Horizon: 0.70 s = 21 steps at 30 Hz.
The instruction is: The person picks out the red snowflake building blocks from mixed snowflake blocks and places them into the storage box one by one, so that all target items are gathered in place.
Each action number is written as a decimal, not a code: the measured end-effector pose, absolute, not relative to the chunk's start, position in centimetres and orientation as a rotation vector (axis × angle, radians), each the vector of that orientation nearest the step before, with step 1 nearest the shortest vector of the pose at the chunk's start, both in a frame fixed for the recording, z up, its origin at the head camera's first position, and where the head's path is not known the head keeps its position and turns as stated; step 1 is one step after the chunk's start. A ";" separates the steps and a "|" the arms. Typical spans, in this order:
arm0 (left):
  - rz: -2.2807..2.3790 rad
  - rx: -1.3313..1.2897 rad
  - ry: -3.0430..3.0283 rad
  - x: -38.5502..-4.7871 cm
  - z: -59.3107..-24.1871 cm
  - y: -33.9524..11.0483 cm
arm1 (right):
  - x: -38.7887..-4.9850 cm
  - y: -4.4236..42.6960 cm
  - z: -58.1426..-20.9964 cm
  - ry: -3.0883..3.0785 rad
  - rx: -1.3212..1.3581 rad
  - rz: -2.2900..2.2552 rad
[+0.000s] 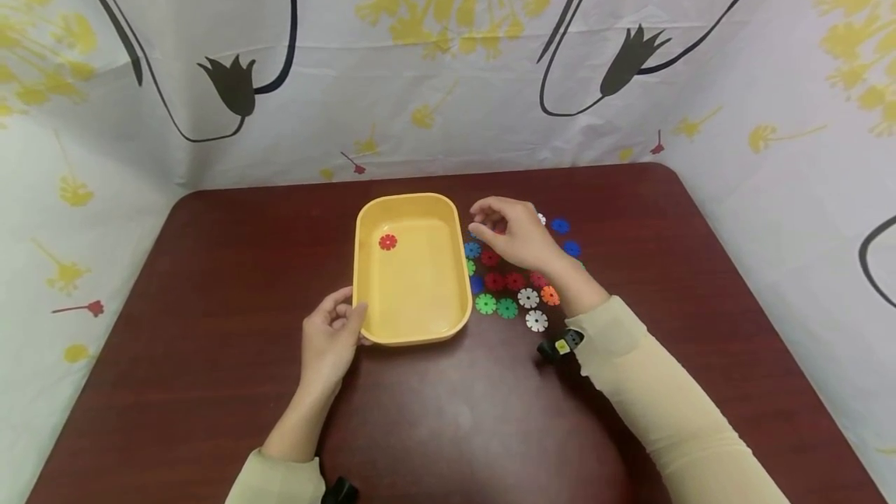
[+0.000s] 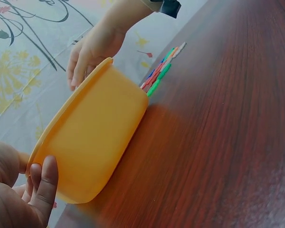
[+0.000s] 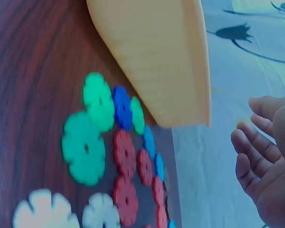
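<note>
A yellow plastic tray (image 1: 413, 325) stands on the table, with one red notched disc (image 1: 388, 242) lying inside it. At its near left corner my left hand (image 1: 330, 337) grips the rim between thumb and fingers; the left wrist view shows this hand (image 2: 14, 190) at the tray's outer wall (image 2: 97, 137). Just right of the tray, my right hand (image 1: 514, 232) hovers over loose notched discs. Its fingers are loosely bent, and nothing shows between them in the right wrist view, where the hand (image 3: 270, 152) is apart from the tray wall (image 3: 156, 61).
Several flower-shaped discs in red, blue, green, white and orange lie right of the tray, among them a dark green disc (image 1: 507, 308) and a white disc (image 1: 537, 321). The dark red-brown table (image 1: 231, 294) meets a patterned white cloth (image 1: 448, 115) at its back edge.
</note>
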<state>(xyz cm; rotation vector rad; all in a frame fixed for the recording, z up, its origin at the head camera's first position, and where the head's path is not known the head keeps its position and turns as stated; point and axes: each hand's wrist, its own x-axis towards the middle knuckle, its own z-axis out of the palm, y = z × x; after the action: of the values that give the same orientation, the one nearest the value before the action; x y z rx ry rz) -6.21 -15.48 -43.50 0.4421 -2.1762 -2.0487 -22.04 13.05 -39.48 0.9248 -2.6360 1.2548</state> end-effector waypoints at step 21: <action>-2.011 0.441 -2.179 -6.0 -43.3 -15.4 | -21.9 16.9 -43.3 -3.005 0.966 1.119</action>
<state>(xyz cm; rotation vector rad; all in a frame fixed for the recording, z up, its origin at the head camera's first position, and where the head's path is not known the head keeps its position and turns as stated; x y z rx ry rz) -5.99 -15.43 -43.29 0.4411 -2.1790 -2.0105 -21.93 16.86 -43.34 0.9659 -3.0046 1.1192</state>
